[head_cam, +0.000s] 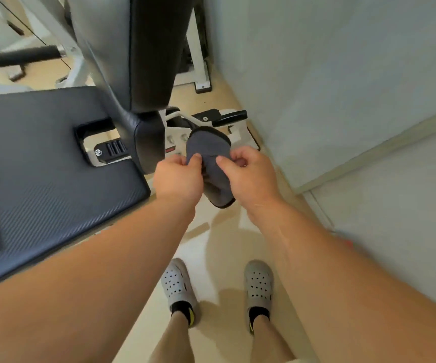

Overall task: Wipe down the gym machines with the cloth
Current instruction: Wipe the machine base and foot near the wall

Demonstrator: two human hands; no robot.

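Note:
A grey cloth (207, 148) with a dark edge hangs folded between my two hands, in the air over the floor. My left hand (177, 176) pinches its left side with thumb and fingers. My right hand (250, 176) pinches its right side the same way. The gym machine stands just left of the cloth: a wide dark ribbed seat pad (41, 174) low on the left and an upright black back pad (156, 48) above it. The cloth does not touch either pad.
A pale wall (329, 74) runs close along the right, leaving a narrow strip of beige floor (227, 244) where my feet stand. White machine frame parts and a black handle (231, 116) lie behind the cloth. A foam-covered bar (20, 57) juts out at upper left.

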